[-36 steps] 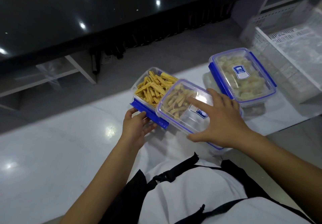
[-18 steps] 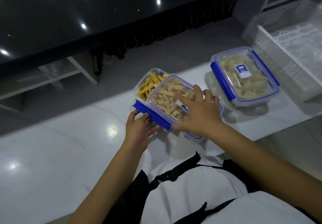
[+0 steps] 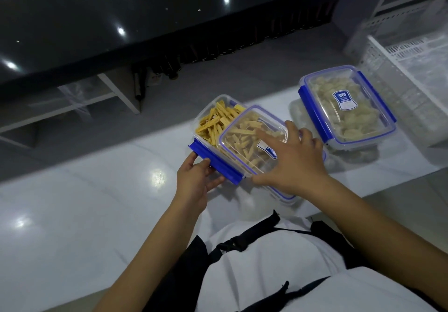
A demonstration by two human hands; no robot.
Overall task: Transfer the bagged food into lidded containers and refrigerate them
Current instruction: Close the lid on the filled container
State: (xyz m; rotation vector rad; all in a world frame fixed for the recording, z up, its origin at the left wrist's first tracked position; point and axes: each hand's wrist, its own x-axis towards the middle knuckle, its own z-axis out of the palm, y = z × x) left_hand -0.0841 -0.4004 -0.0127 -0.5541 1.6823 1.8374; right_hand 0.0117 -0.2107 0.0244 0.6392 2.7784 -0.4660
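Right hand fingers spread on lid, left hand fingers grasping blue clip, label illegible

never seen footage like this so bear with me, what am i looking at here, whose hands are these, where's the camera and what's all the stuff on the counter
There is no machine here, only a person working with bare hands. The single picture comes from a camera worn on the person's head, looking forward and down, so the arms reach in from the bottom edge.

On the glossy white counter sit two clear plastic containers. The container of yellow strips is being closed: the right hand lies flat on its clear blue-rimmed lid, which sits askew and covers only part of it. The left hand holds the blue clip at the container's near edge. To the right stands a closed container of pale pieces, its lid on. A white slatted crate is at the far right.
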